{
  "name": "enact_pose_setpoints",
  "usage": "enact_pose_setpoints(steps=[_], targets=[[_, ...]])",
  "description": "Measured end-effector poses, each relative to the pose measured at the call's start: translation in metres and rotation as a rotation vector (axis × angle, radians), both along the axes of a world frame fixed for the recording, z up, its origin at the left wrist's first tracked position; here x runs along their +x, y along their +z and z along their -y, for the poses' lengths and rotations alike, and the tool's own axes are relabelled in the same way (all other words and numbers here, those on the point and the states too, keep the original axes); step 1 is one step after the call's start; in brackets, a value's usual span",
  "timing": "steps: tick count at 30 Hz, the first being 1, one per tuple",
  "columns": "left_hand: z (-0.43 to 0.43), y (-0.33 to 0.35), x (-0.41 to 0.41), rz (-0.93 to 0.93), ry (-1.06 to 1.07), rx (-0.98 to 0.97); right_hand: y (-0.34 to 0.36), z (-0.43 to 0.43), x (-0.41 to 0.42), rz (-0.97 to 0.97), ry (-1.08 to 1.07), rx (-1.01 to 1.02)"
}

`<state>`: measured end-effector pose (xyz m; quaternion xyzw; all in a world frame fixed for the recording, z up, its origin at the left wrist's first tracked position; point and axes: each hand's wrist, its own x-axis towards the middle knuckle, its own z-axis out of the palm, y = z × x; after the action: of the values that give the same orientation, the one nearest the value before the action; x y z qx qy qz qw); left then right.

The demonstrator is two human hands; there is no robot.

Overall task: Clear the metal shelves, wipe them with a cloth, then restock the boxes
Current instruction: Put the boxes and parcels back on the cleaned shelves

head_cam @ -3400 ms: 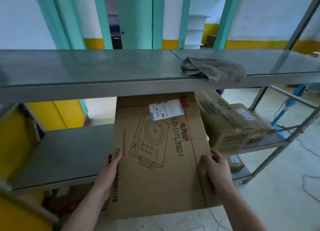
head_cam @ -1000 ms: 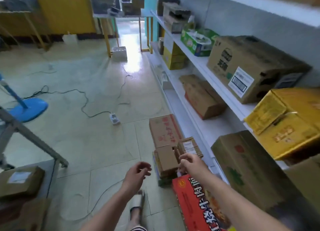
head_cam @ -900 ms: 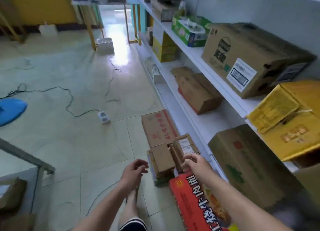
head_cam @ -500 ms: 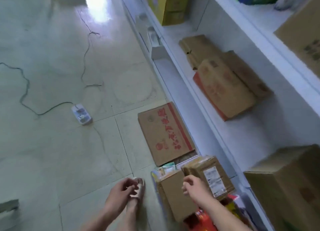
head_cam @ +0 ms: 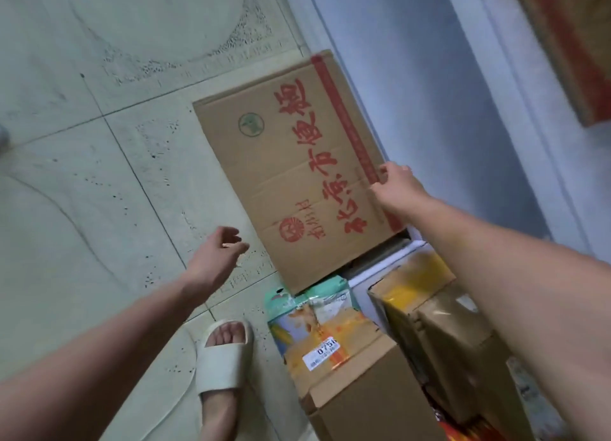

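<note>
Both hands have reached forward. Right hand grips the right edge of the red-printed box; left hand hovers, fingers relaxed.

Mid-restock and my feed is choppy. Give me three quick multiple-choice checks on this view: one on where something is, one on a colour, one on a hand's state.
1. Where on the large cardboard box is the right hand?
A. its right edge
B. its left edge
C. its middle

2. What colour are the box's big characters?
A. blue
B. red
C. black

3. How is the left hand?
A. gripping the box's corner
B. clenched in a fist
C. open, holding nothing

Answers:
1 A: its thumb and fingers pinch the box's right-hand edge.
2 B: the large print is red on brown card.
3 C: its fingers are loosely spread above the floor, apart from the box.
</note>
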<state>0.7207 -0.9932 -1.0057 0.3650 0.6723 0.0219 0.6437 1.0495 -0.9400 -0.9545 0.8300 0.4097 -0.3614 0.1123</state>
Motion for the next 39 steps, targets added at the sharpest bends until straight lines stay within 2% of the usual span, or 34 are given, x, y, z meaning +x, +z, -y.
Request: enact_pose_setpoints(steps=[2, 5, 7, 10, 15, 19, 23, 27, 29, 34, 37, 39], targets=[[0.006, -0.026, 0.014, 0.018, 0.017, -0.027, -0.028, -0.001, 0.008, 0.059, 0.0, -0.013], [0.017, -0.055, 0.036, 0.067, 0.047, -0.081, -0.062, -0.001, 0.016, 0.163, -0.062, 0.086], [0.024, -0.058, 0.049, 0.108, 0.096, -0.119, -0.069, 0.001, 0.018, 0.192, -0.161, 0.097], [0.034, -0.054, 0.064, 0.181, 0.231, -0.13, -0.068, 0.002, 0.018, 0.194, -0.183, 0.034], [0.029, -0.013, 0.052, 0.221, 0.448, -0.071, -0.032, -0.005, -0.001, 0.139, -0.073, 0.014], [0.004, 0.049, 0.016, 0.168, 0.575, -0.011, 0.035, -0.023, -0.029, 0.068, -0.01, 0.054], [-0.01, 0.146, -0.028, 0.146, 0.592, 0.049, 0.147, -0.028, -0.064, -0.109, 0.051, 0.028], [-0.003, 0.29, -0.063, 0.143, 0.618, 0.158, 0.288, -0.004, -0.093, -0.362, -0.058, 0.15], [0.016, 0.388, -0.081, 0.113, 0.669, 0.255, 0.375, 0.02, -0.109, -0.456, -0.071, 0.24], [0.108, 0.56, -0.102, 0.084, 0.721, 0.442, 0.53, 0.094, -0.129, -0.578, -0.049, 0.406], [0.169, 0.651, -0.107, 0.057, 0.792, 0.597, 0.605, 0.135, -0.142, -0.648, 0.056, 0.516], [0.214, 0.707, -0.114, 0.051, 0.821, 0.684, 0.658, 0.17, -0.151, -0.76, 0.113, 0.569]])
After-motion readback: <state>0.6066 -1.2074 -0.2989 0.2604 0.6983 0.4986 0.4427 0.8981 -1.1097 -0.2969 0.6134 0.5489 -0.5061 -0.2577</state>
